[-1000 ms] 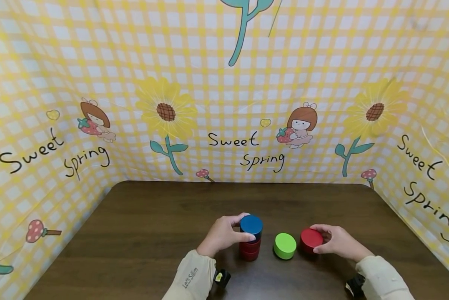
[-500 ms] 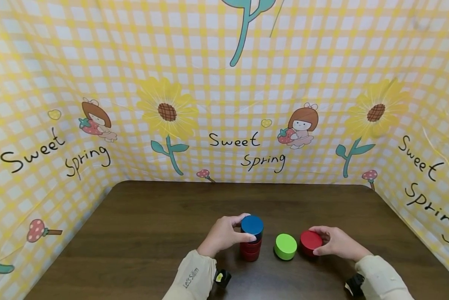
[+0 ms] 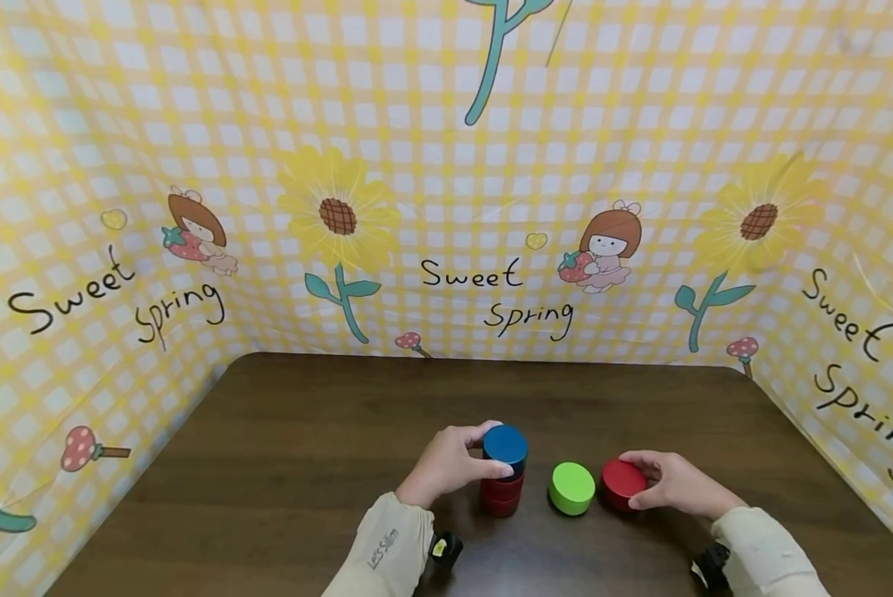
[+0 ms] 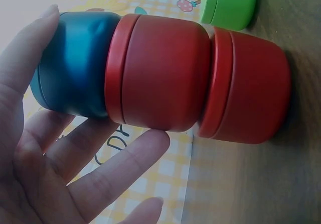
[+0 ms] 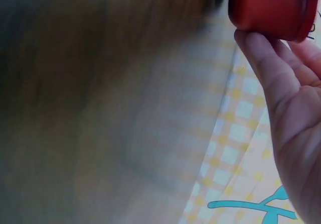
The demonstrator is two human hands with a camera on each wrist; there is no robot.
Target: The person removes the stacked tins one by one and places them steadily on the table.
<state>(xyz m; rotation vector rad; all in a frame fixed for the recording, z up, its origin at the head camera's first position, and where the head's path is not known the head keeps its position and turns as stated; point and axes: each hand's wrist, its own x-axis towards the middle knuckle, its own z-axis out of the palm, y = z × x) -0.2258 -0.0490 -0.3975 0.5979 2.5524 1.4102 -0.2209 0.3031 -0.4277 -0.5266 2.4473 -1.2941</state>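
Note:
Three small round lidded tins stand in a stack in the head view: a blue tin [image 3: 505,446] on top of two red ones, the upper red tin [image 4: 165,73] and the lower red tin [image 4: 253,86]. My left hand [image 3: 449,464] grips the blue tin between thumb and fingers, one lower finger reaching along the upper red tin. To the right, my right hand [image 3: 677,487] holds a third red tin [image 3: 623,483] by its side, thumb in front and fingers behind. Between the stack and this tin sits a green tin [image 3: 572,487], close beside the held red one.
The dark wooden table [image 3: 327,414] carries all the tins. A yellow checked cloth [image 3: 446,182] with printed flowers and lettering hangs behind it and along both sides. Black wrist cameras sit at both cream sleeves [image 3: 386,547].
Both hands keep their hold, and the tins stay in the same arrangement. The whole head view has shifted slightly, with things appearing a little further right.

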